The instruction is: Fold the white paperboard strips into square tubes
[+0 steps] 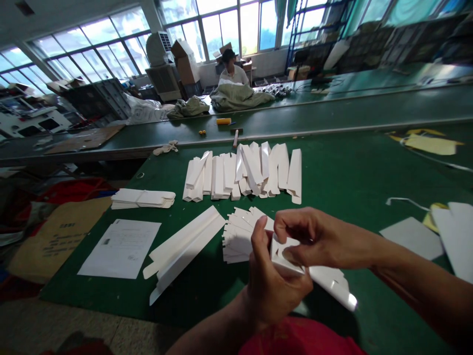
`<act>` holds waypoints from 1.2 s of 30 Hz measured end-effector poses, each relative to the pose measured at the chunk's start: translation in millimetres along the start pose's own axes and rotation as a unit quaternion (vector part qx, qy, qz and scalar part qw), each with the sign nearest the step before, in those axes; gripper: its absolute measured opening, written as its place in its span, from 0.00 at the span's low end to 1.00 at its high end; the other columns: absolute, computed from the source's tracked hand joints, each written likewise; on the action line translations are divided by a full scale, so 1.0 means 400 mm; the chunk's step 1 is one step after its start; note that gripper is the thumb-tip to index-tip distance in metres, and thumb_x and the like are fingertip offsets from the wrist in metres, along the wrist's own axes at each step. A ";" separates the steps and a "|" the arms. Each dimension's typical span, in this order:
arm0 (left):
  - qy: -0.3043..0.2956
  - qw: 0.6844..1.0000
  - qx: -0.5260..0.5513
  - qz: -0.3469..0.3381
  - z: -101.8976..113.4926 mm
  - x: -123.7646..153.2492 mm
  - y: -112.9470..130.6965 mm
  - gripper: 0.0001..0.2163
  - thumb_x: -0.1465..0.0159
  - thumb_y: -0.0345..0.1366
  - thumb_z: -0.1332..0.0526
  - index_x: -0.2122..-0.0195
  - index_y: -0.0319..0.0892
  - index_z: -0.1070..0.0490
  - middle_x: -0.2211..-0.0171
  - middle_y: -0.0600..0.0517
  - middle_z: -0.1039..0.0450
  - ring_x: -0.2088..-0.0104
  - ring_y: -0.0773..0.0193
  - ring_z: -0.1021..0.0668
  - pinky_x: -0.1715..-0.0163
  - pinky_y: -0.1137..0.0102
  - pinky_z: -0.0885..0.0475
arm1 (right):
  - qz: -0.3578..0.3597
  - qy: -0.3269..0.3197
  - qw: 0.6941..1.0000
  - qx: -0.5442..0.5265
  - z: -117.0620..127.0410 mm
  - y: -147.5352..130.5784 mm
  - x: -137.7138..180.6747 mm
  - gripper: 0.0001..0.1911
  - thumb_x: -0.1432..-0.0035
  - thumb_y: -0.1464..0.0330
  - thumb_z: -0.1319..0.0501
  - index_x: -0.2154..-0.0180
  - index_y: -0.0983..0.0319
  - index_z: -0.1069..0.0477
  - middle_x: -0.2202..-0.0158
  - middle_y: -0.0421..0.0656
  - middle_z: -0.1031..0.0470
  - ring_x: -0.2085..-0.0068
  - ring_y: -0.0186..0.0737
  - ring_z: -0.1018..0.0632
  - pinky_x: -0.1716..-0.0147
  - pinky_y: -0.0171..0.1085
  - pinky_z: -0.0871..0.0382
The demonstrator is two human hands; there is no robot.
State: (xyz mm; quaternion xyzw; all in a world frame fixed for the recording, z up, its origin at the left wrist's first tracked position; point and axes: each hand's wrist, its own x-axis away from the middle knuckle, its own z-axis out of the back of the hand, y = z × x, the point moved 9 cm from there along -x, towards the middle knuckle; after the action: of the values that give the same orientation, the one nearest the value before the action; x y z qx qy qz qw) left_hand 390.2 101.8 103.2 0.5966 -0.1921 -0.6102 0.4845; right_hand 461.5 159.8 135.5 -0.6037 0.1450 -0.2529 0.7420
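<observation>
A small white cardboard box [286, 264] is held up in front of me, its end facing my eyes. My left hand [273, 281] wraps around its sides, with the thumb upright at the left. The fingers of my right hand [314, 239] are bent onto the box's end, and the thumb presses at its opening. Behind my hands lies a fanned stack of flat white carton blanks [236, 236]. To the left is a partly unfolded white carton [188, 251]. Farther back, a row of long folded white boxes [244, 172] lies side by side.
A printed sheet [120, 249] and a bundle of flat cartons [142, 198] lie on the left of the green table [340, 177]. White card pieces [414, 238] lie at the right. A hammer [235, 138] rests at the back edge. A person [233, 74] sits beyond the far bench.
</observation>
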 end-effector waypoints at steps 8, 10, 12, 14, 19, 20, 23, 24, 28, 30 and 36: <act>0.013 0.994 -0.080 -0.080 0.008 0.010 0.005 0.44 0.49 0.26 0.37 0.32 0.40 0.57 0.53 0.40 0.28 0.57 0.51 0.19 0.58 0.60 0.19 | 0.064 0.006 0.966 0.249 -0.010 -0.072 0.021 0.08 0.47 0.80 0.40 0.69 0.61 0.35 0.66 0.38 0.33 0.68 0.32 0.33 0.69 0.32 0.41; 0.016 0.991 -0.096 -0.090 0.008 0.015 0.005 0.44 0.48 0.27 0.37 0.31 0.39 0.57 0.54 0.40 0.27 0.57 0.51 0.19 0.59 0.60 0.19 | 0.063 -0.014 0.967 0.245 -0.013 -0.069 0.022 0.09 0.46 0.79 0.41 0.69 0.61 0.36 0.66 0.38 0.33 0.67 0.32 0.33 0.69 0.32 0.42; 0.022 0.989 -0.107 -0.099 0.009 0.017 0.007 0.44 0.47 0.28 0.37 0.31 0.38 0.57 0.55 0.40 0.27 0.58 0.51 0.19 0.60 0.61 0.19 | 0.056 -0.028 0.971 0.229 -0.016 -0.065 0.020 0.09 0.45 0.79 0.41 0.70 0.61 0.38 0.68 0.37 0.34 0.68 0.32 0.33 0.70 0.32 0.42; 0.036 0.985 -0.127 -0.109 0.014 0.016 0.012 0.43 0.47 0.29 0.36 0.31 0.36 0.55 0.55 0.40 0.26 0.59 0.52 0.19 0.61 0.63 0.19 | 0.046 -0.022 0.970 0.236 -0.016 -0.063 0.018 0.09 0.45 0.79 0.42 0.70 0.60 0.40 0.69 0.37 0.35 0.69 0.33 0.35 0.71 0.33 0.43; 0.066 0.969 -0.177 -0.162 0.029 0.015 0.039 0.43 0.46 0.31 0.35 0.31 0.35 0.54 0.55 0.40 0.26 0.61 0.54 0.18 0.64 0.66 0.19 | 0.029 0.020 0.951 0.306 -0.007 -0.073 0.021 0.10 0.47 0.78 0.40 0.68 0.60 0.40 0.68 0.38 0.35 0.70 0.34 0.36 0.72 0.34 0.44; 0.055 0.971 -0.172 -0.158 0.028 0.013 0.036 0.43 0.46 0.30 0.35 0.31 0.36 0.56 0.55 0.41 0.26 0.61 0.54 0.18 0.65 0.66 0.19 | 0.027 0.016 0.953 0.300 -0.008 -0.072 0.022 0.09 0.46 0.77 0.41 0.69 0.60 0.41 0.69 0.38 0.35 0.70 0.34 0.36 0.72 0.34 0.44; 0.019 0.978 -0.160 -0.132 0.021 0.010 0.017 0.46 0.46 0.28 0.34 0.30 0.39 0.60 0.55 0.41 0.26 0.62 0.55 0.18 0.63 0.66 0.19 | 0.021 -0.009 0.966 0.257 -0.006 -0.064 0.019 0.08 0.42 0.74 0.42 0.70 0.60 0.41 0.72 0.37 0.36 0.72 0.33 0.36 0.73 0.33 0.44; 0.012 0.978 -0.161 -0.131 0.020 0.011 0.013 0.46 0.47 0.28 0.34 0.31 0.40 0.59 0.54 0.40 0.26 0.61 0.54 0.18 0.62 0.66 0.19 | 0.019 -0.017 0.968 0.249 -0.005 -0.061 0.017 0.08 0.42 0.73 0.42 0.71 0.60 0.41 0.72 0.37 0.36 0.72 0.33 0.36 0.74 0.33 0.44; 0.013 0.978 -0.159 -0.131 0.026 0.013 0.007 0.45 0.49 0.29 0.32 0.33 0.43 0.54 0.49 0.39 0.27 0.55 0.49 0.19 0.56 0.61 0.20 | 0.035 -0.010 0.963 0.268 0.002 -0.061 0.006 0.08 0.42 0.72 0.40 0.71 0.60 0.39 0.72 0.38 0.34 0.72 0.33 0.35 0.74 0.33 0.44; 0.009 0.980 -0.154 -0.125 0.029 0.007 0.013 0.45 0.49 0.29 0.31 0.33 0.43 0.54 0.50 0.40 0.27 0.56 0.50 0.19 0.57 0.62 0.20 | 0.025 -0.007 0.979 0.203 0.002 -0.054 0.001 0.10 0.41 0.69 0.39 0.71 0.60 0.39 0.73 0.38 0.34 0.73 0.32 0.35 0.76 0.32 0.44; -0.054 0.992 -0.096 -0.064 0.036 -0.055 0.033 0.43 0.45 0.26 0.35 0.33 0.42 0.60 0.63 0.50 0.24 0.67 0.61 0.19 0.63 0.68 0.22 | 0.026 0.069 0.989 -0.132 0.050 0.028 -0.035 0.23 0.36 0.49 0.43 0.71 0.61 0.38 0.79 0.33 0.40 0.81 0.28 0.37 0.81 0.31 0.41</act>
State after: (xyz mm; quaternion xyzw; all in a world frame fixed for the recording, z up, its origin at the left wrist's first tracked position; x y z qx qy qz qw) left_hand 377.7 108.9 129.0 0.5241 -0.1200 -0.6870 0.4888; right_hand 462.3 185.7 128.0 -0.6734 0.2431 -0.2534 0.6505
